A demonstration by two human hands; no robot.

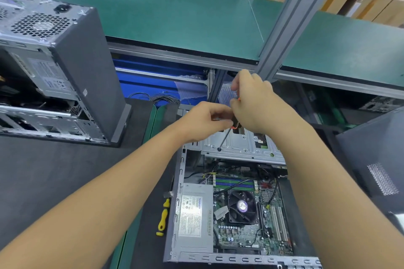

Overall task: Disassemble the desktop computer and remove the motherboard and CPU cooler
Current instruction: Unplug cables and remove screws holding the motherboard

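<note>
Left hand [204,123] and right hand [253,105] both grip the screwdriver [224,139], tip on the centre-frame drive cage [242,148]; a slip may stab the motherboard [271,223] or CPU cooler [241,206] exposed at lower centre.

A single wide-angle camera sits on the person's head and looks forward and down along both bare forearms. These enter from the bottom corners and meet near the middle of the frame, where the left hand [203,120] and right hand [255,102] close on a screwdriver [224,140]. The open computer case [173,220] lies close below, seen almost from above, its near wall at the bottom border. Farther off, a second tower [87,61] stands at the left, a green shelf [175,17] crosses the top, and the grey frame post [290,24] appears slanted.
</note>
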